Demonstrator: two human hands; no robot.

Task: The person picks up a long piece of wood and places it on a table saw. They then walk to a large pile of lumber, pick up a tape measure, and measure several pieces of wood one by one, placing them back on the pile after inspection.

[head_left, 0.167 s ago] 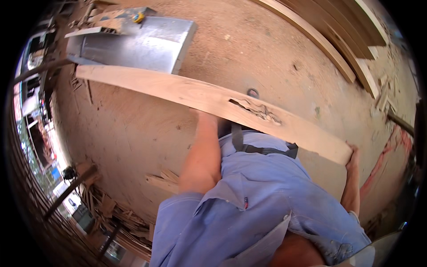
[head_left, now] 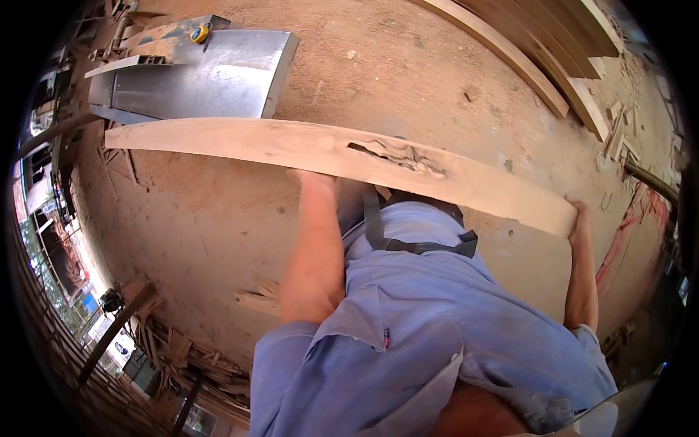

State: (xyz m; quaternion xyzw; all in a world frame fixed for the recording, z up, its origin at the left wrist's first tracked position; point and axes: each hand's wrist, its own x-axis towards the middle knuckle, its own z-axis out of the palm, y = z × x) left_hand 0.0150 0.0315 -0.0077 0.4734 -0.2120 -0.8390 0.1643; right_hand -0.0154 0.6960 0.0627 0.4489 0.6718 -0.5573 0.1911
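Across my front I hold a long, pale wooden plank (head_left: 291, 143). A dark, jagged knot hole marks its face right of the middle. My left hand (head_left: 312, 177) grips the plank from beneath, its fingers hidden under the wood. At the plank's right end, my right hand (head_left: 579, 218) is closed around the edge. The plank's left end hangs close to the near side of a machine with a shiny metal table (head_left: 211, 84); whether they touch I cannot tell.
A yellow tape measure (head_left: 199, 34) and a narrow board (head_left: 125, 65) lie on the metal table. Long boards (head_left: 502, 54) are stacked at the far right, with wood scraps (head_left: 619, 142) beside them. More offcuts (head_left: 211, 371) are heaped at the lower left.
The plank has swung slightly: its right end has risen in view and its left end has dropped a little. Both hands moved with it, and the machine has shifted left in view.
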